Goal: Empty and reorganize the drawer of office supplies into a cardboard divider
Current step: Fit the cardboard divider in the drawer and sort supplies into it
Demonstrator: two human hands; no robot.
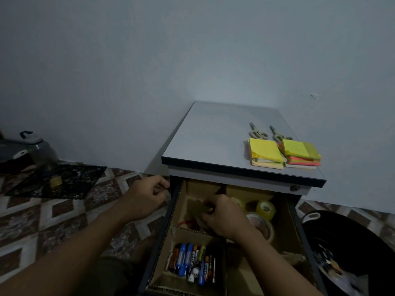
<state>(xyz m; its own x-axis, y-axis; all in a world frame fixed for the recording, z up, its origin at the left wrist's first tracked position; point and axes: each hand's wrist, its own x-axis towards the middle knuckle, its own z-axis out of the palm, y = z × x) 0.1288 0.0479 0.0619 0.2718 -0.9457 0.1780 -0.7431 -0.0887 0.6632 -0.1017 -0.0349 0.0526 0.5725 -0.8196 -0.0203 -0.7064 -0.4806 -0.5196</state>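
Head view: pinching something dark (206, 207) with right hand (224, 218), curling left hand (147, 198) beside drawer (157, 248), best going slowly inside cardboard divider (245, 192)

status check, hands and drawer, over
Left hand curled at drawer left edge, grip unclear. Right hand in divider back-left cell, contents hidden. Tape rolls crowd its right side. Sticky notes, scissors on cabinet top.

text: none legible | batteries (192, 263), front-left compartment of the cardboard divider (205, 189): print on the casings, too blurred to read | elsewhere around the divider: no lettering that can be made out
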